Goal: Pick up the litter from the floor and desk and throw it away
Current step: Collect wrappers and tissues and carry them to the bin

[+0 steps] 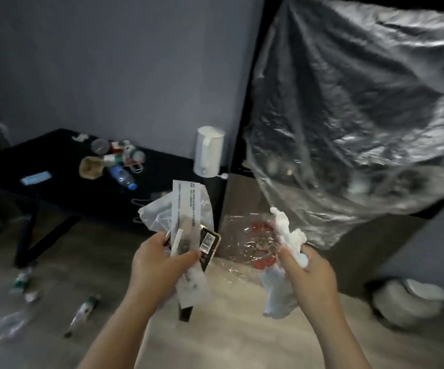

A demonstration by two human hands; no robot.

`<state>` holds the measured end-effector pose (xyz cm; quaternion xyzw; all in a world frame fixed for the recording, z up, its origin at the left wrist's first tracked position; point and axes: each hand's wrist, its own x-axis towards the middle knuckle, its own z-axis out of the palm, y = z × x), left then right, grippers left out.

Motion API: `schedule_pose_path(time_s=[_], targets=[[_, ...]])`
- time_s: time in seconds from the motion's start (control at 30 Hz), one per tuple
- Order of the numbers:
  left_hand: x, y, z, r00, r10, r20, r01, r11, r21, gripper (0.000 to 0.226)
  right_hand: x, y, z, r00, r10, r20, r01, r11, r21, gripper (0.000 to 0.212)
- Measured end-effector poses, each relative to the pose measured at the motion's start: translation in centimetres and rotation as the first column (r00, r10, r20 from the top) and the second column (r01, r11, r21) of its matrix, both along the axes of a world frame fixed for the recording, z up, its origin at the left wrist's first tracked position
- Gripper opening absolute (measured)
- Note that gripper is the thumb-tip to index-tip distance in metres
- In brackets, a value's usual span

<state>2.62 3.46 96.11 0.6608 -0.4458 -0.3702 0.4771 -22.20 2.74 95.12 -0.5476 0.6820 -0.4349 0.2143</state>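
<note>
The left hand (pixel 157 265) has its fingers clamped on the clear plastic wrappers (pixel 186 209); the right hand (pixel 314 278) has its fingers clamped on the crumpled white tissue (pixel 288 235). Release both bundles only well inside the translucent grey bin bag (pixel 348 115), because light film drifts.

The left hand (pixel 159 262) holds a bunch of wrappers (pixel 189 217): a long white strip, clear plastic and a black packet with a bar code. The right hand (pixel 314 278) holds a scrunched white tissue (pixel 290 235) and a clear wrapper (pixel 253 243) with red marks. A big shiny plastic bag (pixel 348 102) hangs up on the right. A water bottle (pixel 122 177) and more litter lie on the black desk (pixel 55 193), near a white jug (pixel 209 153). A small bottle (pixel 83 311) lies on the floor (pixel 229 328).
</note>
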Motion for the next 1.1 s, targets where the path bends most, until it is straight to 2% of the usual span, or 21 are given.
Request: schedule_pose_path(time_s=[0.17, 0.3, 0.47, 0.57, 0.83, 0.93, 1.1], targets=[[-11.8, 0.3, 3.1, 0.969, -0.244, 0.047, 0.246, 0.968, -0.049, 0.020, -12.2, 5.9, 2.3, 0.961, -0.267, 0.078, 0.273, 0.958, -0.084, 0.032], [-23.8, 1.2, 4.7, 0.903, -0.429, 0.033, 0.429, 0.893, -0.133, 0.018, -22.3, 11.7, 3.6, 0.901, -0.424, 0.091, 0.433, 0.893, -0.122, 0.031], [-41.0, 5.4, 5.1, 0.764, -0.644, 0.032, 0.635, 0.744, -0.208, 0.018, -36.1, 20.7, 5.3, 0.810, -0.577, 0.105, 0.586, 0.791, -0.175, 0.026], [-50.2, 8.4, 4.9, 0.670, -0.742, 0.007, 0.729, 0.657, -0.195, 0.018, -43.6, 26.1, 5.7, 0.733, -0.673, 0.103, 0.680, 0.717, -0.155, 0.029], [-68.5, 12.7, 3.2, 0.483, -0.876, -0.014, 0.866, 0.480, -0.141, 0.018, -58.0, 35.1, 5.0, 0.525, -0.846, 0.088, 0.850, 0.517, -0.101, 0.033], [-74.2, 12.2, 2.2, 0.428, -0.903, -0.015, 0.897, 0.427, -0.116, 0.018, -62.2, 35.7, 4.1, 0.470, -0.878, 0.088, 0.882, 0.461, -0.100, 0.035], [-83.6, 8.7, 1.2, 0.393, -0.919, -0.042, 0.912, 0.395, -0.105, 0.018, -69.6, 33.9, 2.9, 0.386, -0.919, 0.075, 0.921, 0.379, -0.093, 0.033]])
